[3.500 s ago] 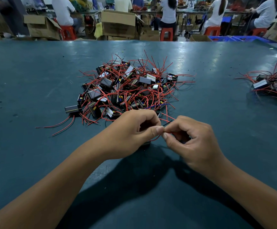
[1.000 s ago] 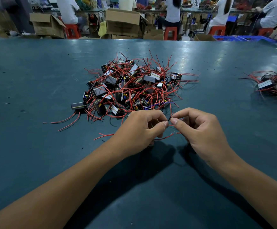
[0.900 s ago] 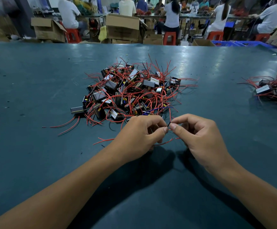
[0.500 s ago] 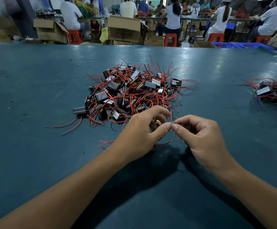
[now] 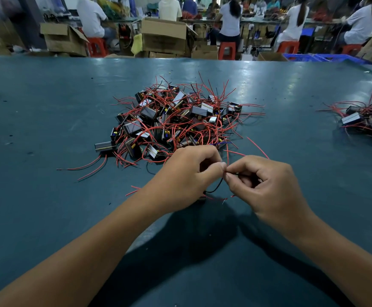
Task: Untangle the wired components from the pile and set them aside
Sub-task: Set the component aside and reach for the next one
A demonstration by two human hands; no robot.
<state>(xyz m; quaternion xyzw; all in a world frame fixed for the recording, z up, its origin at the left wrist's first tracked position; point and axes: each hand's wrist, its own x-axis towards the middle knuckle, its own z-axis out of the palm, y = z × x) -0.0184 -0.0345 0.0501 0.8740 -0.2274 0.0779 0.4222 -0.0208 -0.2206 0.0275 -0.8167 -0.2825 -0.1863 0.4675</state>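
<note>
As a black wire (image 5: 216,189) now loops clear below the fingertips where only red showed a moment ago, the left hand (image 5: 187,176) and right hand (image 5: 267,185) pinch it between them above the bench (image 5: 47,196), suggesting one component is nearly free. Beyond lies the pile (image 5: 178,120); a set-aside heap (image 5: 366,120) sits far right. Cardboard boxes (image 5: 165,36) stand behind, contents unseen.

Dim, even light falls from above and ahead. The table (image 5: 47,111) shows pale glare patches beyond the pile (image 5: 176,120), toward its far right. Dark, soft shadows pool on it under both forearms. The background beyond is blurred; the table's far edge bows from wide-angle distortion.
</note>
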